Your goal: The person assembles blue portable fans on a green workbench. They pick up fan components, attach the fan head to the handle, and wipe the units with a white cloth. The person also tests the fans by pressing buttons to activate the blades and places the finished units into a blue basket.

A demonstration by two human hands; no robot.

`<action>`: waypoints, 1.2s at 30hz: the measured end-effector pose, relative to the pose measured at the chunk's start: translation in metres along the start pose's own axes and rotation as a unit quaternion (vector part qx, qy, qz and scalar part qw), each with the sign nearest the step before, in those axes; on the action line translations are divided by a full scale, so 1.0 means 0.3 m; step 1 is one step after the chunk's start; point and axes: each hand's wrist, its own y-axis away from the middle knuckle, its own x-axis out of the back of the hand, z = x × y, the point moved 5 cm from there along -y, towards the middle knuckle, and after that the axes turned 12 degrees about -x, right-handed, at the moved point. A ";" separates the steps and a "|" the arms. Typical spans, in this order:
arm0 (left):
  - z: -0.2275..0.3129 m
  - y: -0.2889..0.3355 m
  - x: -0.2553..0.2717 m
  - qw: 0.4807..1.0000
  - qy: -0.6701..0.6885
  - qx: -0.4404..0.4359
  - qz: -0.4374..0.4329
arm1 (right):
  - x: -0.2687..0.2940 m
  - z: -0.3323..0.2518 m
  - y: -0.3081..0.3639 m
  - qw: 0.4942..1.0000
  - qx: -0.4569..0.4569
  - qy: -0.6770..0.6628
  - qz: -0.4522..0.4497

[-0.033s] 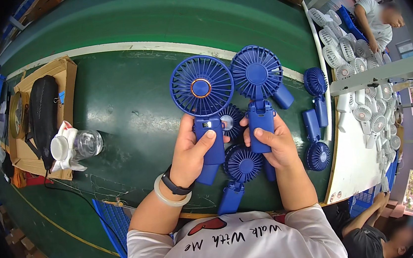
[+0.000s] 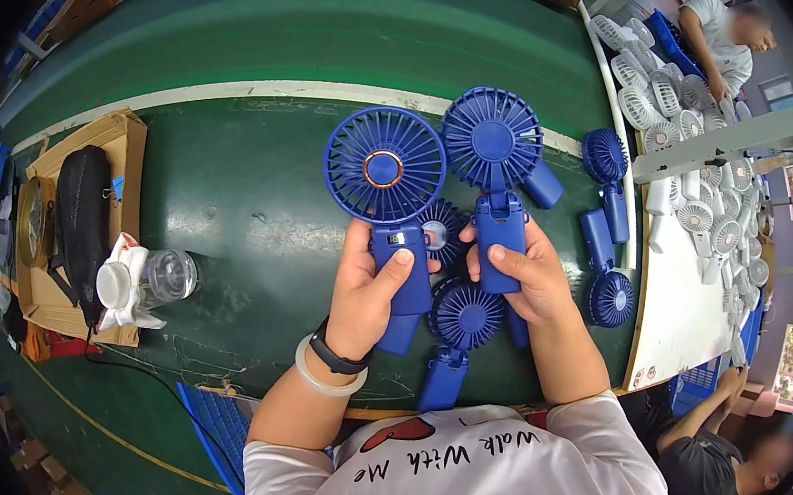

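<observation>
Smooth blue plastic forms the left fan [image 2: 385, 167]: a round cage of thin, curving ribs about a flat hub edged with a copper-coloured ring, on a slab-like handle with a small dark display. The right fan [image 2: 493, 141] has a similar ribbed disc with a broader, plain hub, and a hinged neck above a boxy handle. The green bench [image 2: 252, 233] is glossy and scuffed with pale scratches. At its left stand an open cardboard box [image 2: 127, 178] holding a dark, grainy pouch [image 2: 88, 215], and a clear, rounded jar [image 2: 168, 275] against crumpled white wrapping [image 2: 139, 296] (cloth or film, I cannot tell).

The left hand [image 2: 362, 284] is clamped round the left fan's handle, thumb flat on the front, the cage on the far side of the fingers. The right hand [image 2: 533, 277] grips the right fan's handle likewise, its disc also beyond the hand. Both discs are held above the bench, just beside each other. A near fan [image 2: 466, 312] lies between the forearms; more blue fans [image 2: 611, 298] rest to the right.
</observation>
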 end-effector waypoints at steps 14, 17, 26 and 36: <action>-0.005 0.004 0.018 0.999 -0.028 -0.016 0.042 | 0.015 0.020 -0.046 0.973 -0.021 -0.141 -0.183; -0.019 -0.004 0.023 0.999 0.022 -0.020 0.016 | 0.003 0.011 -0.041 0.975 0.043 -0.177 -0.127; -0.028 0.022 -0.042 0.999 -0.002 -0.005 -0.051 | 0.026 -0.028 -0.015 0.996 0.074 -0.027 -0.050; -0.039 0.040 -0.056 0.993 0.071 0.024 -0.088 | 0.029 -0.028 -0.016 0.992 0.083 -0.008 -0.100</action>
